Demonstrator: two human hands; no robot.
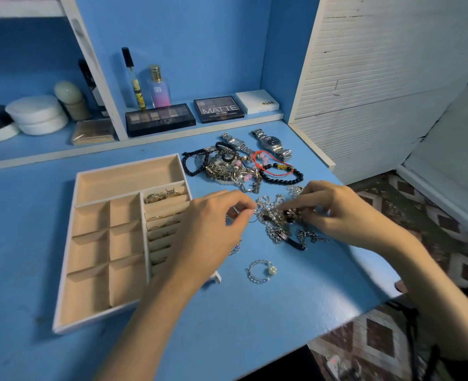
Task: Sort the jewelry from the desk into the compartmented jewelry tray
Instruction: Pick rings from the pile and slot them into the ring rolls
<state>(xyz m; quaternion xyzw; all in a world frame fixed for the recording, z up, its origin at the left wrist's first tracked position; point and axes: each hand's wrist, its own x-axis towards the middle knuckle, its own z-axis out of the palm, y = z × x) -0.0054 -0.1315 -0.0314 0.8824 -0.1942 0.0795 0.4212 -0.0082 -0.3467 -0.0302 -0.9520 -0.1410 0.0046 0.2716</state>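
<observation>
A tray (90,290) sat left on the blue desk (227,325), its near right corner hidden by a forearm. The left hand (213,224) and right hand (334,213) each pinched tangled chains (275,220); bracelets (235,166) and watches (272,143) lay behind.

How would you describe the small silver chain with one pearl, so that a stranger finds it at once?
Start at the blue desk and its beige jewelry tray. Right of the tray's near end, closer to the person than the tangled pile of chains, lies the small silver chain. It alone lies apart, curled in a loop with one pearl.
</observation>
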